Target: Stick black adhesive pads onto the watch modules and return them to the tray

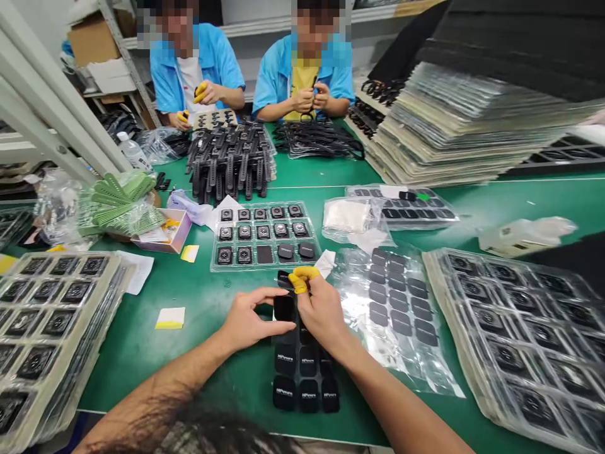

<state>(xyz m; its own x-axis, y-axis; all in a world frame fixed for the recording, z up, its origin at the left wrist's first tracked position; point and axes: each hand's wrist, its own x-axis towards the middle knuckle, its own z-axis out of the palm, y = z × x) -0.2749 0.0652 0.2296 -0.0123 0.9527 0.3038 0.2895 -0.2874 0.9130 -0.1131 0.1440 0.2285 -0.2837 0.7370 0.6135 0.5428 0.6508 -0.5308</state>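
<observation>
My left hand (250,318) grips a square black watch case (283,309) by its edges, thumb below and fingers above. Yellow finger cots cover fingertips of my right hand (317,302), which pinches a small black film label (284,279) just above the watch case. Under both hands lies a sheet of black labels with white lettering (285,359), partly hidden by my right hand. Just beyond them, a clear plastic tray (259,267) holds several watch cases; one compartment in its front row has no case, and two cases beside it carry dark covers.
Stacked trays of watch cases stand at left (66,296) and right (510,340). A clear sheet with dark labels (397,296) lies right of my hands. Across the green table, two co-workers sit behind piles of black watch straps (231,161). A tall sheet stack (454,120) leans at back right.
</observation>
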